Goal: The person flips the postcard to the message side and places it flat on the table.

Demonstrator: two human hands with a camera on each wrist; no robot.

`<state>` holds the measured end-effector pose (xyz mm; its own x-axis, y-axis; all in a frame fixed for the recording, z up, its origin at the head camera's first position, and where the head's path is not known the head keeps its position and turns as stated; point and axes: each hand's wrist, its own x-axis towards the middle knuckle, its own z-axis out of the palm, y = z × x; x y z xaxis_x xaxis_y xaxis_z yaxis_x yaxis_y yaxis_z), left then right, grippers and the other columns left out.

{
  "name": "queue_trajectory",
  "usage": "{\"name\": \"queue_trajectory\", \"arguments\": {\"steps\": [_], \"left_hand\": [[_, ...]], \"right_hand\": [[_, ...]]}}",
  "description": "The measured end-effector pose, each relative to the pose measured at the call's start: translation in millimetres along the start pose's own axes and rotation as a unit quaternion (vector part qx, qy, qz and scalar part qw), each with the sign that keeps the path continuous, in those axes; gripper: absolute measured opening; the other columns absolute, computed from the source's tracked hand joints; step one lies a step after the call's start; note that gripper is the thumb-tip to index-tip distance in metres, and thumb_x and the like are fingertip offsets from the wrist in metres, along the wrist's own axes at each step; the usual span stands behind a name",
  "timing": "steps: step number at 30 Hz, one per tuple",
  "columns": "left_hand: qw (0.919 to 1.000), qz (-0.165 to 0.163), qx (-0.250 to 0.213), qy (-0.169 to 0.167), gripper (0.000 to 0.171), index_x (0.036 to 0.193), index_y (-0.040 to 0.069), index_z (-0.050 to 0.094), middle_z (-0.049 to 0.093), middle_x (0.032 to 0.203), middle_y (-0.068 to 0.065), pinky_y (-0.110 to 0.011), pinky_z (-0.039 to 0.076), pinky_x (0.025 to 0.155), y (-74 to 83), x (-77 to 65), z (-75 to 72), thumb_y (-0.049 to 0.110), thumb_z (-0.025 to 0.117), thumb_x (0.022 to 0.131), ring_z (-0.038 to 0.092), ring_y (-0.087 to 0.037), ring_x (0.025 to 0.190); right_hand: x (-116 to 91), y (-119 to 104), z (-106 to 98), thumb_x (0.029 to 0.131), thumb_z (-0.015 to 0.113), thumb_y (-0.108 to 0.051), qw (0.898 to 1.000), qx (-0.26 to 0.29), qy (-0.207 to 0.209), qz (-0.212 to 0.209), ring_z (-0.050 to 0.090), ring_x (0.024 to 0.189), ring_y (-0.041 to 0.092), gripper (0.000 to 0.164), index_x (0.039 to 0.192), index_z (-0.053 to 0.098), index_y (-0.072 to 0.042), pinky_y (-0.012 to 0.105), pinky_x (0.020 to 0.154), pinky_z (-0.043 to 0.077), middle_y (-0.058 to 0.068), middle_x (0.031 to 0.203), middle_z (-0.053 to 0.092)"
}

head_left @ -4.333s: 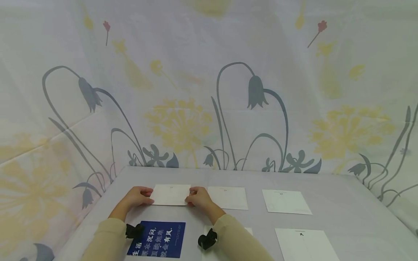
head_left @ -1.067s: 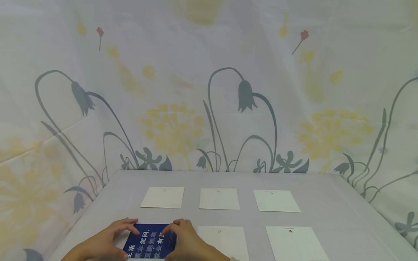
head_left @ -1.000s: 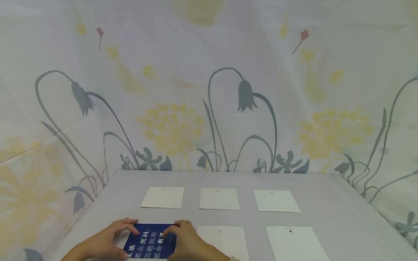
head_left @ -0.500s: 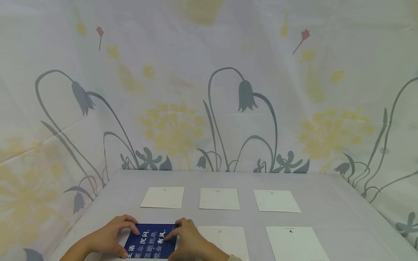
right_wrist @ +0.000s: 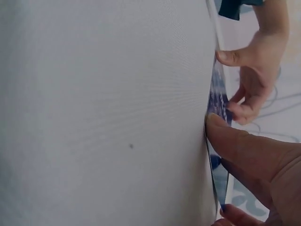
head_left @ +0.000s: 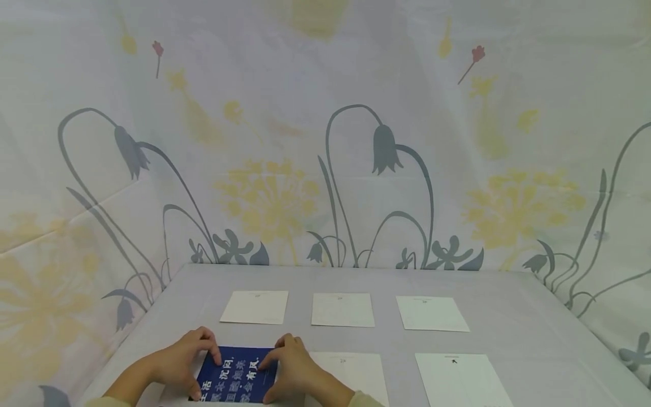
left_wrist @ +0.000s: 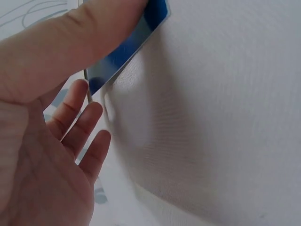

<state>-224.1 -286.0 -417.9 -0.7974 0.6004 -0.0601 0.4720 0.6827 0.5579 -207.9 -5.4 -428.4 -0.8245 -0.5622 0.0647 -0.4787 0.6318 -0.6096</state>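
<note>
A dark blue card (head_left: 239,373) printed with white characters lies at the table's near left. My left hand (head_left: 178,364) holds its left side, with thumb and forefinger bent at the edge. On the opposite side my right hand (head_left: 295,367) grips the card, forefinger over its face and thumb at the near corner. In the left wrist view the left thumb (left_wrist: 70,44) covers part of the blue card (left_wrist: 120,56), while the other fingers hang free of it. The right wrist view shows the blue card (right_wrist: 217,94) edge-on, the right thumb (right_wrist: 235,139) pressing on it.
Three white cards stand in a far row: a left one (head_left: 254,308), a middle one (head_left: 342,309) and a right one (head_left: 432,312). Beside my right hand lies another white card (head_left: 356,373), partly covered; further right is one more (head_left: 463,379). Floral cloth (head_left: 305,113) hangs behind the table.
Both hands have left the far left white card, which stays flat, and come back to the blue card. Over the last second they shifted slightly along its sides; the card barely moved.
</note>
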Motion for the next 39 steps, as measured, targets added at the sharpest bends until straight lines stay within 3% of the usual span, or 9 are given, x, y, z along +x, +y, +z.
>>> {"name": "queue_trajectory", "arguments": {"steps": [6,12,15,22,26,29,31,35,39], "left_hand": [[0.9963,-0.002,-0.086,-0.004,0.053,0.097,0.019,0.059,0.028,0.108,-0.008,-0.024,0.041,0.082,0.8,-0.1,1.3,0.016,0.088,0.052,0.043,-0.023,0.096],[0.9895,-0.049,-0.135,0.013,0.054,0.103,0.012,0.058,0.027,0.118,-0.017,-0.023,0.043,0.071,3.4,-3.7,2.9,0.006,0.086,0.057,0.045,-0.023,0.086],[0.9869,-0.034,-0.153,0.038,0.052,0.106,0.008,0.057,0.025,0.121,-0.022,-0.024,0.045,0.068,2.0,-6.8,4.6,0.003,0.083,0.061,0.047,-0.018,0.081],[0.9789,-0.030,-0.187,0.076,0.039,0.106,0.003,0.054,0.045,0.108,-0.013,-0.024,0.047,0.063,0.8,-13.1,2.3,0.003,0.075,0.073,0.049,-0.012,0.077],[0.9724,0.019,-0.214,0.091,0.031,0.100,-0.001,0.049,0.050,0.098,-0.004,-0.024,0.047,0.060,-2.1,-12.7,1.2,0.001,0.070,0.078,0.052,-0.009,0.075],[0.9653,0.068,-0.229,0.107,0.028,0.097,-0.004,0.046,0.050,0.096,0.005,-0.023,0.047,0.058,-4.9,-12.1,2.0,-0.001,0.068,0.080,0.052,-0.006,0.074],[0.9618,0.082,-0.233,0.119,0.027,0.097,-0.006,0.045,0.050,0.096,0.007,-0.023,0.048,0.059,-5.5,-12.2,2.9,-0.001,0.066,0.081,0.053,-0.006,0.074],[0.9585,0.054,-0.243,0.139,0.027,0.099,-0.008,0.044,0.049,0.098,-0.001,-0.024,0.051,0.062,-4.2,-12.0,2.9,0.001,0.065,0.084,0.056,-0.007,0.075],[0.9435,0.009,-0.295,0.151,0.029,0.101,-0.011,0.037,0.050,0.099,-0.007,-0.030,0.055,0.065,-2.3,-11.0,1.2,0.001,0.061,0.088,0.061,-0.010,0.078]], "right_hand": [[2,-2,1,0.053,0.088,-0.009,0.998,0.051,0.032,0.013,0.043,0.080,0.010,0.041,0.090,0.073,-0.013,0.022,0.071,0.044,0.000,0.098,0.040],[4,-3,1,0.056,0.084,0.006,0.988,0.141,0.049,0.037,0.046,0.064,0.006,0.042,0.092,0.067,-0.006,0.018,0.056,0.042,0.003,0.096,0.035],[5,-3,1,0.056,0.082,0.009,0.985,0.158,0.064,0.039,0.045,0.061,0.006,0.044,0.093,0.065,-0.008,0.018,0.053,0.042,0.003,0.095,0.034],[5,-2,-3,0.060,0.078,0.011,0.976,0.196,0.092,0.018,0.048,0.060,0.004,0.056,0.106,0.056,-0.011,0.019,0.051,0.043,-0.001,0.084,0.045],[6,2,-4,0.062,0.075,0.012,0.961,0.245,0.124,0.019,0.052,0.058,0.005,0.062,0.113,0.049,-0.010,0.020,0.050,0.046,-0.004,0.072,0.053],[7,4,-6,0.063,0.073,0.013,0.952,0.273,0.135,0.026,0.053,0.057,0.006,0.056,0.111,0.051,-0.005,0.020,0.051,0.046,-0.003,0.069,0.055],[7,5,-6,0.065,0.073,0.013,0.949,0.285,0.133,0.031,0.053,0.057,0.007,0.049,0.107,0.053,-0.003,0.020,0.051,0.048,-0.003,0.068,0.055],[6,4,-8,0.071,0.070,0.012,0.940,0.316,0.125,0.036,0.054,0.056,0.008,0.035,0.099,0.055,-0.002,0.023,0.050,0.052,0.000,0.068,0.055],[6,3,-8,0.077,0.066,0.010,0.928,0.349,0.123,0.039,0.056,0.055,0.010,0.022,0.093,0.057,0.000,0.026,0.050,0.054,0.002,0.068,0.054]]}}
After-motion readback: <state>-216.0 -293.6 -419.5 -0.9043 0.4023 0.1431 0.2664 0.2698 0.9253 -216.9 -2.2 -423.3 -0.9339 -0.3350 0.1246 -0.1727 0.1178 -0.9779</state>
